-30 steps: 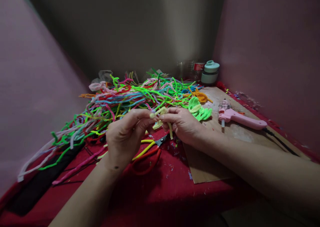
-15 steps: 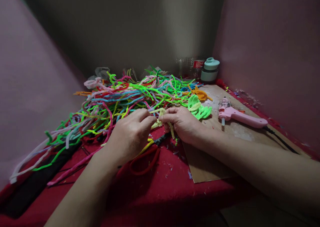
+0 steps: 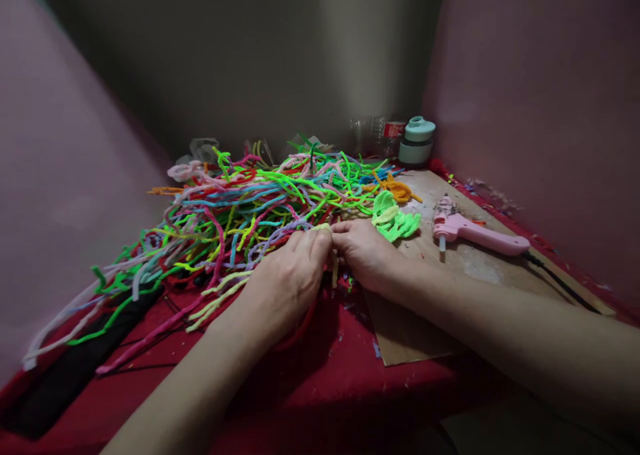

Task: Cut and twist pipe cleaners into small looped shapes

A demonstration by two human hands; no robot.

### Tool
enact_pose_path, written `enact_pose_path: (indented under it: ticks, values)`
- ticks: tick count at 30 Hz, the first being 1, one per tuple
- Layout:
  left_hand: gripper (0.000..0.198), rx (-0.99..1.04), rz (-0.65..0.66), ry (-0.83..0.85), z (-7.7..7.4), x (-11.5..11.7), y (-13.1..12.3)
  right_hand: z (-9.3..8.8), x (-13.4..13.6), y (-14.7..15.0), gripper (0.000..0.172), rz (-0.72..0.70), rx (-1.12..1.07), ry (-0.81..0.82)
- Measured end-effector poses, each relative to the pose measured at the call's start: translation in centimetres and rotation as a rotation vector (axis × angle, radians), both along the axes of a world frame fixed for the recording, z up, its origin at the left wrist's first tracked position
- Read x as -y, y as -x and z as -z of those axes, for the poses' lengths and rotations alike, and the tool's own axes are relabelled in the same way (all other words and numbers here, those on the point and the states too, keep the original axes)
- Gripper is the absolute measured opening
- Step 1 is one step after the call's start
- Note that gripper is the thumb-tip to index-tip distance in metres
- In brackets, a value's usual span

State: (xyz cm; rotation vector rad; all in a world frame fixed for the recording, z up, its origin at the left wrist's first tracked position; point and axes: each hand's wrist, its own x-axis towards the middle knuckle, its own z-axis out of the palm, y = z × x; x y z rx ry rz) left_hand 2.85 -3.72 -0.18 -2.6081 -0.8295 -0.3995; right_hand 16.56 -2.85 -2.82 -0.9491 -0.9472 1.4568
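My left hand (image 3: 293, 268) is closed around pale yellow pipe cleaners (image 3: 220, 300), whose loose ends stick out to the left past the wrist. Against its fingertips, my right hand (image 3: 365, 251) pinches the same pale yellow pipe cleaners. A short length of them hangs below the fingers, and a small bit shows above the left knuckles. Most of the piece between the hands is hidden by the fingers. Just beyond my right hand lies a bright green pipe-cleaner shape (image 3: 395, 218) with a pale yellow part on it.
A large tangled heap of coloured pipe cleaners (image 3: 260, 195) spreads behind and left. On a brown board (image 3: 425, 335) at right rests a pink glue gun (image 3: 480, 235) with a black cord. A lidded cup (image 3: 417, 149) and clear bottle stand at the back. Red cloth (image 3: 320, 375) covers the table.
My left hand has moved right and closed in on the right hand. The pale yellow ends now trail out left of it, and the piece between the hands is more covered.
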Motion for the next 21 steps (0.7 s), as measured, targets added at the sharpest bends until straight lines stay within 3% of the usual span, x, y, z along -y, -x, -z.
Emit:
enact_pose_path:
  ticks: [2, 5, 8, 11, 13, 17, 19, 21]
  values:
    - [0.030, 0.104, 0.054, 0.093, 0.1, -0.3, 0.2, -0.2, 0.0, -0.1, 0.012, -0.011, 0.003, -0.014]
    - [0.033, 0.468, 0.026, 0.269, -0.3, -0.8, 0.9, -0.5, 0.1, -0.3, 0.015, -0.018, 0.070, -0.062]
    - [0.030, 0.824, -0.094, 0.643, -1.2, -1.2, 1.6, -0.5, 0.0, -0.5, 0.014, -0.024, 0.055, -0.069]
    - [0.026, 0.933, -0.198, 1.091, -1.8, -1.6, 1.8, -0.3, -0.1, -0.3, 0.009, -0.043, -0.004, -0.051]
    - [0.027, 0.984, -0.226, 1.254, -1.9, -1.7, 1.7, -0.2, -0.1, -0.2, 0.008, -0.056, -0.010, -0.054]
    - [0.028, 1.040, -0.245, 1.274, -1.6, -1.5, 1.1, 0.0, 0.0, 0.0, 0.006, -0.072, 0.001, -0.046]
    - [0.025, 0.983, -0.245, 1.175, -1.3, -1.4, 0.9, 0.1, -0.1, -0.1, 0.006, -0.079, 0.008, -0.046]
    - [0.020, 0.909, -0.186, 0.972, -1.1, -1.3, 0.8, 0.0, -0.1, -0.1, 0.006, -0.080, -0.002, -0.037]
